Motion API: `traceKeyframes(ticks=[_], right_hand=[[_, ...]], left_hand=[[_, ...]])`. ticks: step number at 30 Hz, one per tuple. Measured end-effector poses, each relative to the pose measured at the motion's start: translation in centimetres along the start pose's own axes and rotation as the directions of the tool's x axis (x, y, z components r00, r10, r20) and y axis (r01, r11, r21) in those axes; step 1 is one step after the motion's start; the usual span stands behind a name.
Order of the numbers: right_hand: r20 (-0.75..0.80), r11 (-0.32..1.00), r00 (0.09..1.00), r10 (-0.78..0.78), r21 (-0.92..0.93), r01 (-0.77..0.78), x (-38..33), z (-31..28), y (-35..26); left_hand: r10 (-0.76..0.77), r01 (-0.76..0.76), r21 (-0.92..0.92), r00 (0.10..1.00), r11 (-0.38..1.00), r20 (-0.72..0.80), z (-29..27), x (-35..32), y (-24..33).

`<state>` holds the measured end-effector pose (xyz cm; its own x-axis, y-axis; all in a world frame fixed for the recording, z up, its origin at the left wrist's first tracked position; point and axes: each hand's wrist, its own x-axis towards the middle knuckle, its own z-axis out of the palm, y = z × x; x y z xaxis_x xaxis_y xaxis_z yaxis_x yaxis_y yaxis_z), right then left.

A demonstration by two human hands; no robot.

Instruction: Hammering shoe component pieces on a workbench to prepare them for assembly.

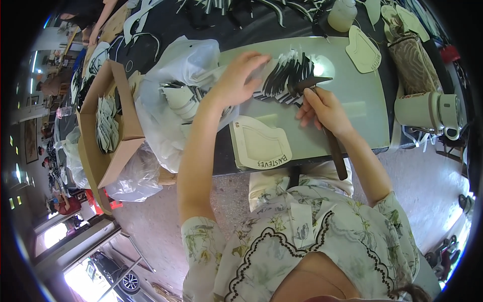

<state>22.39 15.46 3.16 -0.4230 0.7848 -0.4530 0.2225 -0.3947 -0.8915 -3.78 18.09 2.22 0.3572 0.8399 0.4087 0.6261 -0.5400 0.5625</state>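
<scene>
Dark worktable (236, 30), pale green cutting mat (362, 110) laid across it. On the mat: fanned row of black and white cut pieces (284, 78), cream templates (259, 143). Alongside: white plastic bag (176, 75), open cardboard box (118, 131), cream mug (427, 110).

bare green mat (362, 108) open right of the right hand (322, 108), fanned black pieces (287, 75) between both hands, white bag (176, 75) crowding left (cardboard box (108, 136) beyond), mug (427, 110) blocking far right
</scene>
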Motion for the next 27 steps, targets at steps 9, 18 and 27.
traceKeyframes(ticks=[9, 18, 27], right_hand=[[0.003, 0.999, 1.0, -0.01, -0.033, 0.01, 0.0, 0.3, 0.3], [0.205, 0.992, 0.978, 0.049, 0.105, -0.072, -4.3, 1.9, 0.8], [-0.012, 0.96, 0.982, -0.19, -0.213, 0.183, -4.1, 0.7, 1.7]], left_hand=[[-0.143, 0.147, 0.397, 0.989, 0.906, -0.039, -1.5, -2.4, 4.9], [-0.815, 0.696, -0.608, 0.563, 0.381, 0.134, 0.0, -12.7, 11.3], [-0.76, 0.642, -0.516, 0.649, 0.567, -0.028, 5.0, -10.1, 12.1]])
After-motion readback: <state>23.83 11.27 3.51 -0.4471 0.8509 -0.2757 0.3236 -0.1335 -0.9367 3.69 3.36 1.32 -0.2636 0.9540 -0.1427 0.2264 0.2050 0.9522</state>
